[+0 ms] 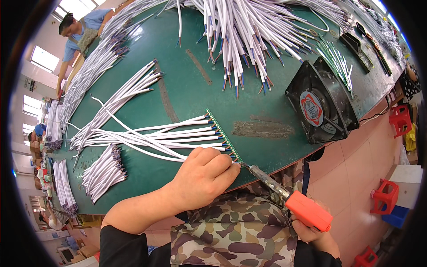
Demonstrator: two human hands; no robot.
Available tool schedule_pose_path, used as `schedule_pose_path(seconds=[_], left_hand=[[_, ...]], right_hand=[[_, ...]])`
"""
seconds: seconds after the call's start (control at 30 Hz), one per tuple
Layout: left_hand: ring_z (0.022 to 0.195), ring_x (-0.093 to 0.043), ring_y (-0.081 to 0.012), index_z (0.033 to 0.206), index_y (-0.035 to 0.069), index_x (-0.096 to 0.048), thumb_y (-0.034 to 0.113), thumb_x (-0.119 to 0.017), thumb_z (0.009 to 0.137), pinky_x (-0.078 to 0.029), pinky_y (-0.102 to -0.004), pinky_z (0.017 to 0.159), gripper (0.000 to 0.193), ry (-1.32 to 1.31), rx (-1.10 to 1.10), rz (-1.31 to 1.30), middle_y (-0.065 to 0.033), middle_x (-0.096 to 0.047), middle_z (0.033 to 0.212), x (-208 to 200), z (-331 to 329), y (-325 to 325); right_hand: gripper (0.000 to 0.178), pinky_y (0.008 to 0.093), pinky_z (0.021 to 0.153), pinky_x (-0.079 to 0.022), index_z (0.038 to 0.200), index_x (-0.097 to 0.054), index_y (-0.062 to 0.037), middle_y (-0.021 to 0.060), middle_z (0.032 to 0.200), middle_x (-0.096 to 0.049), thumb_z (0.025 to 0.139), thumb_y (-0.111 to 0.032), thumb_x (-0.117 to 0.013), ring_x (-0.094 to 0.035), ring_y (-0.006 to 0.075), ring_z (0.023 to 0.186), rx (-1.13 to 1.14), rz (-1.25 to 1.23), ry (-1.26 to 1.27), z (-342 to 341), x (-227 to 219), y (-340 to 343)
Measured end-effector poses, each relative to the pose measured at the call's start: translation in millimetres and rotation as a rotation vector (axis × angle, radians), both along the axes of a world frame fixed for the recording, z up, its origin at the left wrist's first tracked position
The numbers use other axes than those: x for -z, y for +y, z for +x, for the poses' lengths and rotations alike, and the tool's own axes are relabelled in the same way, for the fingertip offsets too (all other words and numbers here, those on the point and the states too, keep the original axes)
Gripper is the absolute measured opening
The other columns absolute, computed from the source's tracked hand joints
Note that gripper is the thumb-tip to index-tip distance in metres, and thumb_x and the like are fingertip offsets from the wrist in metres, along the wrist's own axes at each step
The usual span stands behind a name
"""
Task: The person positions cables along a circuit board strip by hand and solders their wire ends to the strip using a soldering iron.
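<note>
A narrow green circuit board strip (227,141) lies slantwise on the green table, with several white cables (182,139) running left from its wire ends. My left hand (202,178) is closed in a pinch at the strip's near end, gripping a white cable whose tip is mostly hidden by the fingers. From the right, my right hand (307,229) wraps round the orange handle of a soldering iron (309,210). The iron's tip points at the strip's near end, just beside my left fingertips; whether it touches cannot be made out.
A black square fan (320,104) stands at the table's right edge. Large piles of white cables (242,35) cover the far side, with a cable bundle (104,173) at the left. Thin green strips (336,62) lie behind the fan. A co-worker (82,31) is at the far left.
</note>
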State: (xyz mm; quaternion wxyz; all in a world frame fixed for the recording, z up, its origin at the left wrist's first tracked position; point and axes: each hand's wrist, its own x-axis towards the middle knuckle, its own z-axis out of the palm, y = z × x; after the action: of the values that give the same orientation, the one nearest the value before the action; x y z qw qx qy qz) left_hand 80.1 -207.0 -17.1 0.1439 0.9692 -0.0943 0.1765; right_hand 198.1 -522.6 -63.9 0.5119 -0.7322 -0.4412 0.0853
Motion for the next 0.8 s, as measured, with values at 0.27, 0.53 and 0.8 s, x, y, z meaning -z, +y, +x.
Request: schedule_pose_path(seconds=[0.27,0.53,0.8], left_hand=[[0.085,-0.058,-0.0240,0.105,0.004,-0.071,0.010,-0.068,0.073,-0.046,-0.0370,0.075,0.033,0.034,-0.001,0.004,-0.0045,-0.059,0.095,-2,1,0],[0.085,-0.057,-0.0239,0.105,0.005,-0.071,0.011,-0.067,0.074,-0.045,-0.0370,0.074,0.032,0.036,0.000,-0.003,-0.0047,-0.059,0.095,-2,1,1],[0.085,-0.058,-0.0242,0.104,0.005,-0.071,0.011,-0.067,0.073,-0.046,-0.0373,0.073,0.032,0.033,0.006,-0.012,-0.0050,-0.060,0.095,-2,2,1]], right_hand=[[0.010,0.0382,0.055,-0.047,0.077,-0.067,-0.0107,0.0029,0.070,-0.064,0.075,-0.020,-0.070,-0.062,0.0265,0.061,-0.013,-0.022,-0.029,2,-7,2],[0.008,0.0388,0.055,-0.049,0.077,-0.067,-0.0097,0.0036,0.071,-0.064,0.074,-0.016,-0.069,-0.062,0.0275,0.061,-0.072,-0.108,-0.118,6,-10,0],[0.008,0.0371,0.063,-0.055,0.079,-0.069,-0.0077,0.0046,0.074,-0.068,0.072,-0.009,-0.071,-0.067,0.0254,0.067,0.001,0.028,0.019,0,1,-2]])
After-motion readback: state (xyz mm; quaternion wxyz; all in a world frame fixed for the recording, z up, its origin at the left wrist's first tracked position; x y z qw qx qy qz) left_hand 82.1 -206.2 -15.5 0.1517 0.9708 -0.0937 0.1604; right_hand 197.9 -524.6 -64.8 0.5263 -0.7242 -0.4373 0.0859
